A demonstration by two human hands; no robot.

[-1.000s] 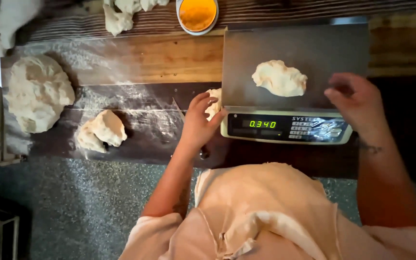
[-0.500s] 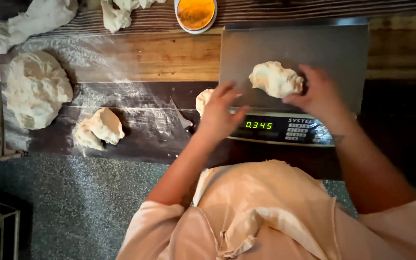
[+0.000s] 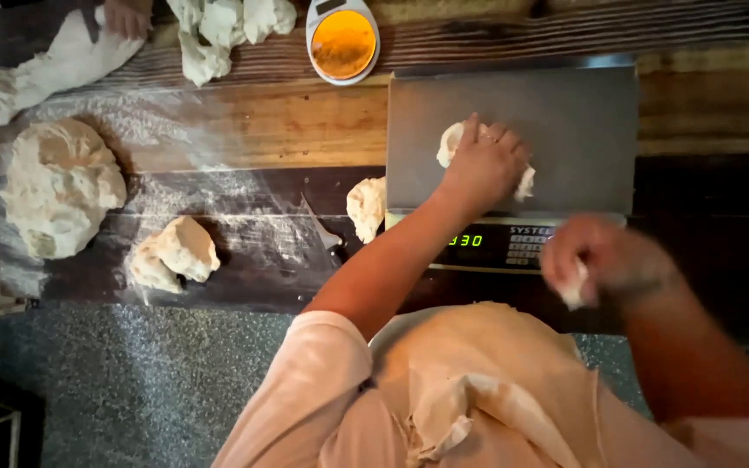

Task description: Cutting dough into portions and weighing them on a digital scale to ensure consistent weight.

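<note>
1. The left hand (image 3: 485, 165) lies palm down on the dough piece (image 3: 453, 141) that sits on the steel pan of the scale (image 3: 565, 121); its fingers are curled over the lump, covering most of it, so only pale edges show at the left and right of the hand.
2. The right hand (image 3: 604, 260) hovers in front of the scale's keypad, blurred; its fingers are closed, pinching a small scrap of dough (image 3: 576, 293).
3. The scale stands on the wooden desk (image 3: 253, 130), with its green lit display (image 3: 465, 240) facing the person.
4. A small lump of dough (image 3: 367, 206) rests on the desk just beside the scale's left edge, apart from both hands.
5. Further left on the floured dark strip lies a medium lump (image 3: 175, 253), and beyond it a large dough mass (image 3: 58, 186).
6. At the far edge of the desk sit more torn dough pieces (image 3: 218, 30) and a round white dish with an orange inside (image 3: 342, 41).
7. At the top left, another person's hand (image 3: 126, 16) presses a long stretched piece of dough (image 3: 41, 69).
</note>
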